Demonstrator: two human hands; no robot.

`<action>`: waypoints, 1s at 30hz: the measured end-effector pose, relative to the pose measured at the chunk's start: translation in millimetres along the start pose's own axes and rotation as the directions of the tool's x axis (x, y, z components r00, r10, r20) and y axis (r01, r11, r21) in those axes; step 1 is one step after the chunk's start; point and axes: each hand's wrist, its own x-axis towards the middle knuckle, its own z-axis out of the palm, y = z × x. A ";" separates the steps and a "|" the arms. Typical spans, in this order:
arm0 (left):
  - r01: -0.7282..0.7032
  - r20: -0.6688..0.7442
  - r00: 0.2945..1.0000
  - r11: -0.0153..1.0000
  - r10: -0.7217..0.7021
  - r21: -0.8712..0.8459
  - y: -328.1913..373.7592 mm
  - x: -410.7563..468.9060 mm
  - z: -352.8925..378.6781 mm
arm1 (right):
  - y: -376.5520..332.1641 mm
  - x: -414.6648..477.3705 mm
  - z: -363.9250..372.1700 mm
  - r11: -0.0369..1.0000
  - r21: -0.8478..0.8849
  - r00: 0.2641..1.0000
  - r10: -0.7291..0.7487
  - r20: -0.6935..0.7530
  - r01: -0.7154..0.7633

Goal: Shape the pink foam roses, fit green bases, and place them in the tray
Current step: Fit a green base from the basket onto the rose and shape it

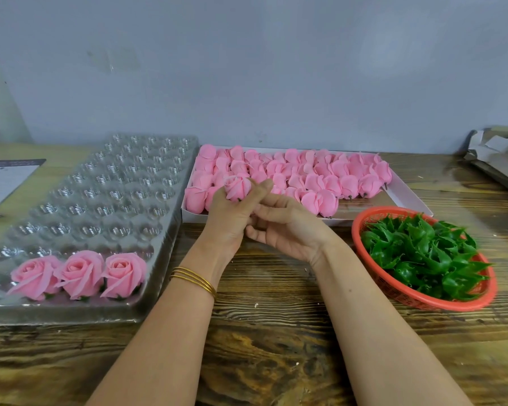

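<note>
Left hand (232, 213) grips a furled foam rosebud (237, 187).

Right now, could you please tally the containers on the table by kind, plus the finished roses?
Clear plastic tray: 1
White box: 1
Red basket: 1
Finished roses in the tray: 3
Total: 6

Left hand (232, 213) grips a rose bud (237, 187) — right hand (285, 228) relaxed, touching left.

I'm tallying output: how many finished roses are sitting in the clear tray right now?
3. All stand side by side in the nearest row of the clear tray: left rose, middle rose, right rose. No others show in its see-through cups.
</note>
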 end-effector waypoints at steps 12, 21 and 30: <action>-0.030 0.162 0.986 0.999 0.023 0.044 1.3 -0.6 -6.3 | 1.1 -0.2 -2.6 0.999 -0.003 0.999 -0.036 0.026 0.036; -0.048 0.155 0.987 0.998 0.042 0.033 0.4 1.5 -7.4 | 2.0 0.5 -1.4 0.996 0.017 0.996 -0.084 0.037 0.083; -0.145 -0.026 0.989 0.985 0.148 0.094 0.1 5.4 -9.4 | 5.3 1.6 1.2 0.909 -0.322 0.943 -0.315 -0.110 0.266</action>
